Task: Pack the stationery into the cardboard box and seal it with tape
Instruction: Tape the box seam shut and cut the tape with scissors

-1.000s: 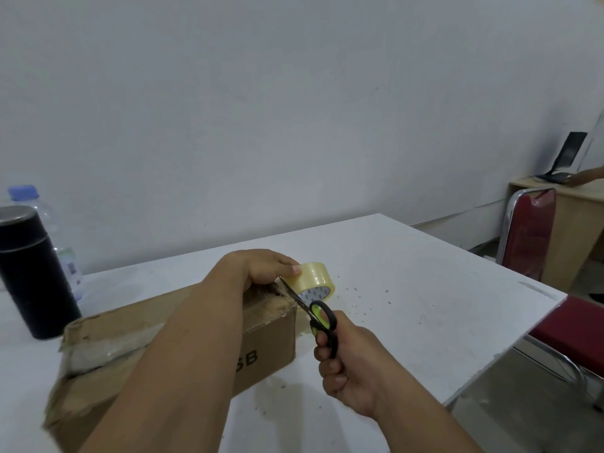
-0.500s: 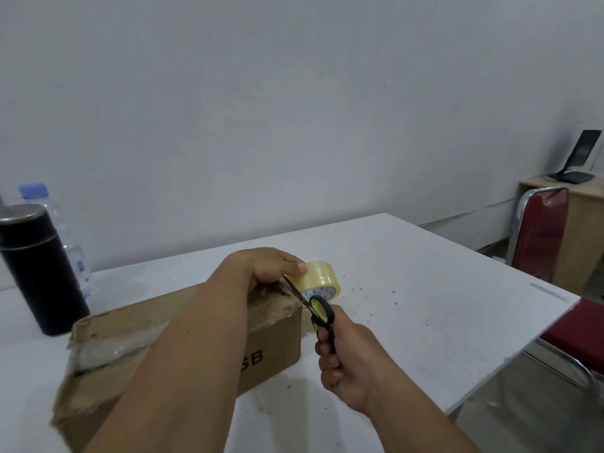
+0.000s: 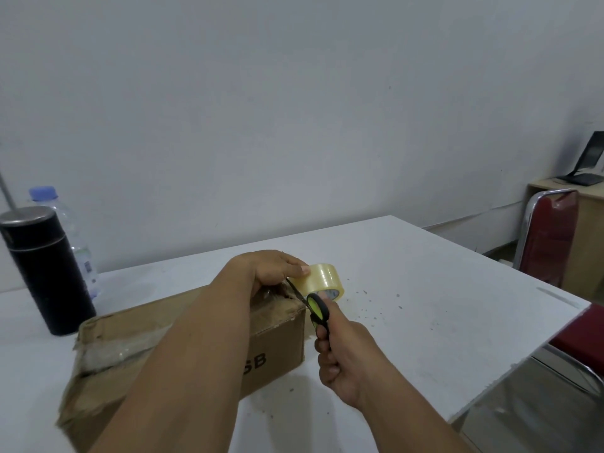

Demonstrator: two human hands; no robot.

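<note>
A worn brown cardboard box [image 3: 281, 348] lies on the white table [image 3: 441, 308], its flaps closed and a strip of clear tape running along its top. At the box's far right corner my left hand [image 3: 271, 268] holds a roll of clear tape [image 3: 322, 279], thumb on the roll. My right hand [image 3: 343, 364] grips black scissors with yellow-green handles [image 3: 315, 307]. Their blades point up-left into the tape stretched between roll and box. The box's contents are hidden.
A black flask [image 3: 45, 269] and a plastic water bottle [image 3: 70, 230] stand at the table's left. Red chairs [image 3: 549, 237] sit beyond the right edge, near a wooden desk [image 3: 588, 237] with a laptop [image 3: 588, 161]. Small dark specks dot the tabletop.
The view has shifted slightly left. Both hands, the tape roll and the scissors stay at the box's corner, with the scissors' blades kept at the tape.
</note>
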